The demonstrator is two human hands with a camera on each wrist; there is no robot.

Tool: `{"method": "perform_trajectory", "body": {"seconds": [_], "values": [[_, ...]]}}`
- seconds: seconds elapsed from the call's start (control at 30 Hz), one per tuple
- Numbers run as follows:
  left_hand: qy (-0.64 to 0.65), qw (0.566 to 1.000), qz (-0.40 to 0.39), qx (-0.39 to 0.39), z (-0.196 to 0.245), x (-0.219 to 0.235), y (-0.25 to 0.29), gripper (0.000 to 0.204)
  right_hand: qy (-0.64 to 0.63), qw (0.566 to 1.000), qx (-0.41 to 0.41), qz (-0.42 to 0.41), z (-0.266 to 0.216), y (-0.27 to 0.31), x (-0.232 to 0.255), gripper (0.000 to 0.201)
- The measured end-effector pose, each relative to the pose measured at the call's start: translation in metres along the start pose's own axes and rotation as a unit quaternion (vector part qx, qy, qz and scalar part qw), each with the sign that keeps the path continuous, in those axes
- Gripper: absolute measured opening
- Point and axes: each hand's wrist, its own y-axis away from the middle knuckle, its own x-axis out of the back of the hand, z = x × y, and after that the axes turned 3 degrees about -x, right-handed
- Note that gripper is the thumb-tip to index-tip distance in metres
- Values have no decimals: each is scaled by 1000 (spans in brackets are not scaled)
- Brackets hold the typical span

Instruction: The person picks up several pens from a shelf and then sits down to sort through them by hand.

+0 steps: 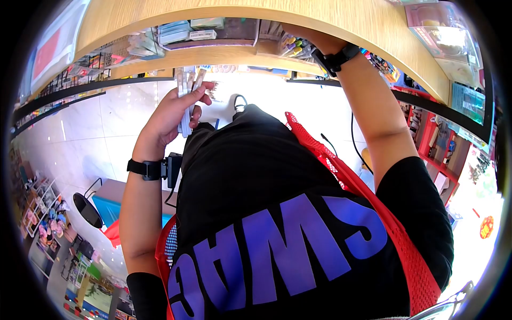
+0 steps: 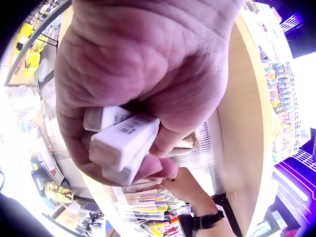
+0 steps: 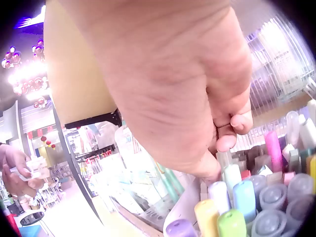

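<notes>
My left hand grips a small bundle of slim white boxes below the shelf's front edge. In the left wrist view the box ends stick out of the curled fingers, and barcode labels show on the white boxes. My right hand reaches into the shelf, its fingers bent down among upright pens with coloured caps. Right at its fingertips stands a pen with a clear cap; I cannot tell whether the fingers pinch it. From the head view, the shelf board partly covers the right hand.
A wooden shelf board curves over both hands. Beside the right hand's pens stands a clear bin of packaged goods. Ribbed clear panels rise behind the pens. A black stool stands on the tiled floor at left.
</notes>
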Motion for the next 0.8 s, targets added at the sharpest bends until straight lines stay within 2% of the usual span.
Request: {"method": "perform_trajectory", "body": {"seconds": [0.63,0.73,0.8], "values": [[-20,999,-16,-20,8,-10,-4,42,-2,1000,1,1,-9,11,5,37],[-22,999,-13,-22,14,-18,-1,43,-46,998,27,-29,-30,5,5,37],[-25,999,-11,-19,14,-19,-1,44,-125,988,46,-80,-56,4,-1,37]]}}
